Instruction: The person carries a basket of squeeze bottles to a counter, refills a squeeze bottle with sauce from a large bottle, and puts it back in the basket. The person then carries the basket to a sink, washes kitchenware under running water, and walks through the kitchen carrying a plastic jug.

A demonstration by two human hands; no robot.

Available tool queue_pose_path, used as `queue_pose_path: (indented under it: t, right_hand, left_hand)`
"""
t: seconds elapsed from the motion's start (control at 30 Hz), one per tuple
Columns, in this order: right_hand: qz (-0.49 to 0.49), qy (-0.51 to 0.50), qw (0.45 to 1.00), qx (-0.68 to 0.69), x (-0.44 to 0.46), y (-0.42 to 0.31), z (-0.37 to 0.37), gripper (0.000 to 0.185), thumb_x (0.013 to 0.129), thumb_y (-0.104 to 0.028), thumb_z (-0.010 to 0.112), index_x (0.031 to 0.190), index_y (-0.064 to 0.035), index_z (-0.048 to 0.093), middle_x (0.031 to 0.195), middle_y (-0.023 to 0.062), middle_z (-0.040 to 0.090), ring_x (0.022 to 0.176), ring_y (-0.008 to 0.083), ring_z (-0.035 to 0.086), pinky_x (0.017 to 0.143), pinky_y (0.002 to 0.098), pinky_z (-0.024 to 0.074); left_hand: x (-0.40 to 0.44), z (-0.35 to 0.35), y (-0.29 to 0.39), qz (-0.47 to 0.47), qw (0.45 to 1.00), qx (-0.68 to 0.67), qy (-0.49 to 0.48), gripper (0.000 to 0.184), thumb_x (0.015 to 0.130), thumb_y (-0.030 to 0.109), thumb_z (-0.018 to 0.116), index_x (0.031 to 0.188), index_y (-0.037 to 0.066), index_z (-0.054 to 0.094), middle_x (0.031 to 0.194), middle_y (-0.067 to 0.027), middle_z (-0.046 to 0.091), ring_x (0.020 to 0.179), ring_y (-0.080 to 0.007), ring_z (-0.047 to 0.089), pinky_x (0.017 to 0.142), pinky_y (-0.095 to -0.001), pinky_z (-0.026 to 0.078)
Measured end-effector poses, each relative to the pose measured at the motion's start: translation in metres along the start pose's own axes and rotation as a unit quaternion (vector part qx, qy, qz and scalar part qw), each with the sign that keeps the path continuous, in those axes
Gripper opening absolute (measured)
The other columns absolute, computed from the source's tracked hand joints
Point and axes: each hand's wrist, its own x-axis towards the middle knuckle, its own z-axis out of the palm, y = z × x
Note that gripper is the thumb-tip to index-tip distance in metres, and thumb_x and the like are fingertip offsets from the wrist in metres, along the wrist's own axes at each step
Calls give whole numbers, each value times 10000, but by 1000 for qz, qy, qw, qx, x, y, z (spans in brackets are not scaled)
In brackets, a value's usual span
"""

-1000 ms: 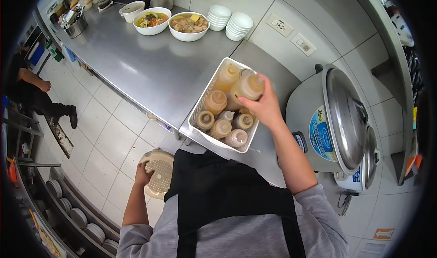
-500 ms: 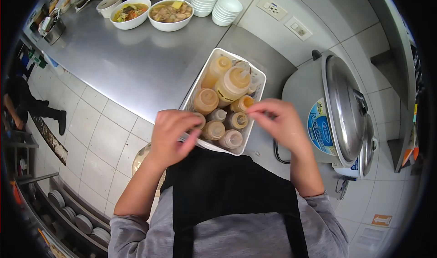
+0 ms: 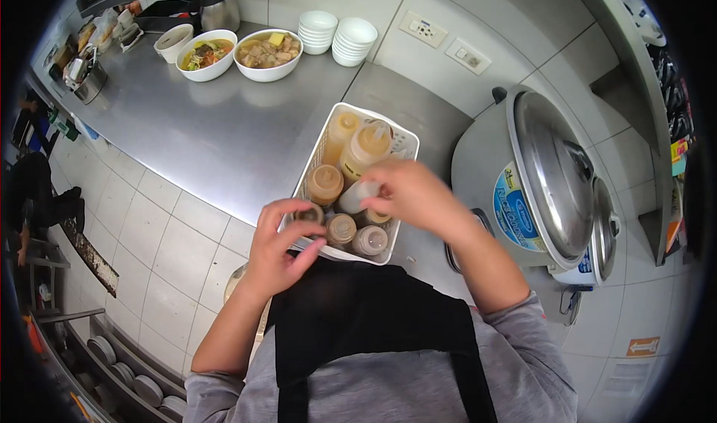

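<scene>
Right hand [image 3: 412, 197] moved inward, pinching pale bottle [image 3: 356, 198] seemingly tilted rightward; left hand [image 3: 278, 253] half-open.

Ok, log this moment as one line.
right hand: holding pale bottle | left hand: fingers over white basket | rice cooker: lid on

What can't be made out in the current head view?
Head view:
Right hand: motion blur obscures exact contact with the pale translucent plastic bottle.
Large yellowish plastic bottle: dark lettering too small to read.
Brownish round plastic bottle: partly hidden by left hand.
</scene>
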Motion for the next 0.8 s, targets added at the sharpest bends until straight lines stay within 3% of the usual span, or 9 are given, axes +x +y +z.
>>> queue_pose_path:
  t: [0.13,0.27,0.33,0.4,0.5,0.6,0.67,0.73,0.8]
  right_hand:
    - [75,54,990,111,-10,-50,-77,236,740,-162,740,784,-5,570,642,39,556,555,82,519,506,244,413]
    - [74,174,978,84,-21,-80,-96,250,721,-160,725,670,-20,524,544,24,476,530,36,454,464,239,350]
    - [14,234,971,37,-26,-89,-100,272,714,-204,701,626,-30,512,512,39,468,472,101,455,450,264,337]
    - [0,193,980,-44,-36,-88,-101,300,701,-359,678,774,-68,663,531,121,537,463,259,529,446,334,415]
    - [-115,214,967,-80,-52,-70,-99,321,684,-298,671,614,-35,503,605,106,559,531,300,528,482,376,419]
    - [-179,155,971,-13,-70,-59,-97,281,701,-306,660,700,-43,558,629,105,542,603,302,558,548,382,454]
    - [-166,133,977,-17,-86,-55,-113,262,723,-300,653,744,-49,580,643,101,533,625,292,554,574,361,459]
    - [-100,-65,988,98,-103,-59,-134,173,780,-215,622,839,-55,599,767,92,549,676,250,547,626,329,458]
    - [-94,-91,980,147,-126,-60,-162,114,797,-149,592,862,-55,600,866,83,539,748,223,544,668,315,453]
  left_hand:
    - [43,2,36,32,999,-39,13,545,692,67,727,1189,39,506,1170,-178,521,1087,-308,523,910,-385,425]
    - [72,27,80,85,995,-9,42,653,733,155,729,1286,52,397,1132,-172,556,1024,-336,555,865,-393,448]
    - [74,39,97,34,994,-96,48,673,726,179,735,1293,67,390,1100,-179,580,968,-323,599,801,-379,481]
    - [76,48,107,76,988,-111,77,615,704,159,739,1243,61,458,973,-158,624,871,-312,637,736,-349,500]
    - [66,57,111,4,977,-203,-64,306,707,124,723,970,39,589,784,-90,645,762,-231,652,701,-328,500]
    - [60,65,108,3,910,-312,-272,161,740,114,703,791,29,576,693,-33,617,670,-156,612,633,-297,493]
    - [59,72,111,-63,794,-466,-384,134,761,87,676,805,24,566,690,-28,584,628,-139,577,590,-272,476]
    - [62,76,128,-82,724,-553,-405,116,778,54,647,841,13,558,692,-42,562,617,-129,562,570,-261,465]
    - [66,90,128,-59,717,-540,-438,278,748,133,707,905,-8,526,668,-109,568,596,-189,567,549,-318,474]
